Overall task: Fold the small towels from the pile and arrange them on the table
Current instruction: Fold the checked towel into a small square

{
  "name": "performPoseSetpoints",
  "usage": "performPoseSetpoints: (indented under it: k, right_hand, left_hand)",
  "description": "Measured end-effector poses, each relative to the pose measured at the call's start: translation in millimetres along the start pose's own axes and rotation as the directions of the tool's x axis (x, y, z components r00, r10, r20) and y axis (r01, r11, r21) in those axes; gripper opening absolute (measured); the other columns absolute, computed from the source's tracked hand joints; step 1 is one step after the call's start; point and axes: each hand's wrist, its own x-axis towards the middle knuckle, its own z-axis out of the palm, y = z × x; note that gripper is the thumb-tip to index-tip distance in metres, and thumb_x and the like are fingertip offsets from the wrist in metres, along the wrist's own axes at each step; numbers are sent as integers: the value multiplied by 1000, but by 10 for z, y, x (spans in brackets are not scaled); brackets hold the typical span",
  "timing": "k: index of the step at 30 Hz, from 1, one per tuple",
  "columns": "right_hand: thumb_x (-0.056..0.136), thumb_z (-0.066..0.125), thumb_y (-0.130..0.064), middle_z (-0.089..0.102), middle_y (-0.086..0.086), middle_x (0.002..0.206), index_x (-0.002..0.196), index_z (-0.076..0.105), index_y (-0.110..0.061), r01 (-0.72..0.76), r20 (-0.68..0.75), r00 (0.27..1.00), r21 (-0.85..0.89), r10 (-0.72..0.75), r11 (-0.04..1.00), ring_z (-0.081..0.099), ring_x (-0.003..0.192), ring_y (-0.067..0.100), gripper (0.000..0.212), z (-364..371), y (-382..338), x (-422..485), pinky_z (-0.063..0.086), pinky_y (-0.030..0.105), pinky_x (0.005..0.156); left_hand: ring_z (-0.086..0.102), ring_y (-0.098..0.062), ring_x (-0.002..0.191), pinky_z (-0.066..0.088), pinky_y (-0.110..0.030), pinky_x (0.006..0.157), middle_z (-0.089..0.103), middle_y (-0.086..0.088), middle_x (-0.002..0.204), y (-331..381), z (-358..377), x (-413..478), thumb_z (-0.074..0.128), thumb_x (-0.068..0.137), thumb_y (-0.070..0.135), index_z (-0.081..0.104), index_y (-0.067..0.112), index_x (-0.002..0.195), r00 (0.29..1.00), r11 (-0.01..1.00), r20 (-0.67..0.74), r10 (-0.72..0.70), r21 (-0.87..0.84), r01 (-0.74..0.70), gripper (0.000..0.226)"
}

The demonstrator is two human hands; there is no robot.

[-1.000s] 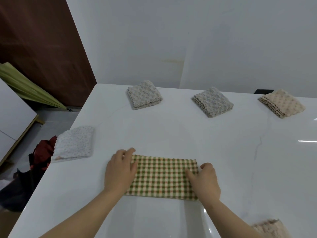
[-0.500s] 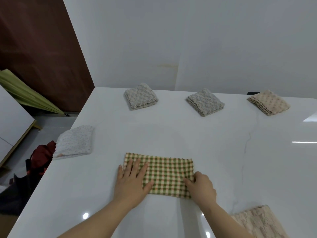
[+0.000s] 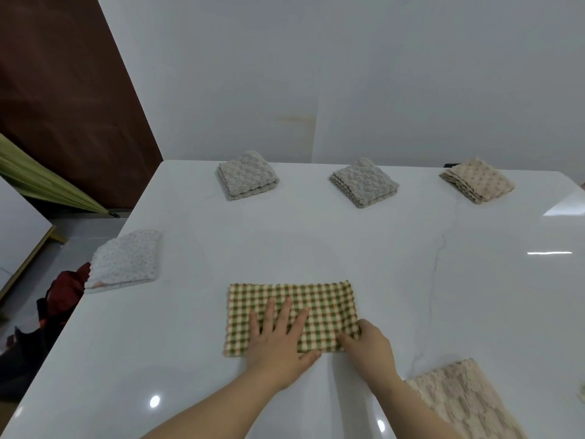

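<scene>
four towels folded, the checked one half done

one checked towel [image 3: 292, 318] lies flat on the white bench [image 3: 316, 242] straight in front of the person, a neat oblong with its long axis running left to right across the body. the left hand [image 3: 278, 340] rests on its near middle, palm down, fingers straight and spread, pressing the cloth to the bench. the right hand [image 3: 368, 346] sits at the near right corner with its fingers curled, and looks to be pinching that corner, though the hand hides the grip itself. the hands are close but not touching.

judging by this, the coming fold would bring the right short end over to the left, halving the length. the right hand is already at that end, so it is the one to carry it; the left hand's edge marks about where the crease would fall.

along the far side sit three folded towels, well apart: a grey towel [image 3: 248, 175], a second grey towel [image 3: 364, 182] and a beige towel [image 3: 478, 180]. a white towel [image 3: 125, 259], also folded, lies at the left edge. an unfolded cream towel [image 3: 465, 403] waits near the right forearm
</scene>
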Motion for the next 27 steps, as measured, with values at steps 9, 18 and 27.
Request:
performPoseSetpoints:
  k: [9, 18, 27]
  right_hand:
    - [87, 55, -12, 50, 7, 74, 78, 46, -5, -103, -80, 988, 304, 133, 947, 46, 67, 20, 14, -172, 79, 97, 36, 27, 55]
    - [86, 58, -11, 44, 4, 64, 66, 42, -9, -106, -46, 989, 442, 140, 891, 40, 59, 16, 25, -205, 57, 70, 36, 29, 58]
    - [85, 57, -10, 58, 9, 83, 87, 56, -1, -28, -24, 998, 591, 53, 806, 53, 78, 21, 9, -152, -225, -24, 50, 43, 83]
  left_hand:
    - [17, -30, 141, 7, -51, 112, 39, 0, 147, 99, -64, -78, 5, 94, 57, 45, 39, 133, 990, 992, -64, 126, 29, -125, 59]
    - [-28, -20, 139, -21, -48, 110, -18, 13, 153, 63, 110, -101, 2, 84, 69, 5, 46, 144, 974, 973, 24, 225, 40, -226, 64]
    - [59, -13, 85, 48, -25, 77, 64, -2, 97, -43, -276, -101, 41, 97, 12, 60, 14, 114, 962, 372, 27, -272, -919, 131, 27]
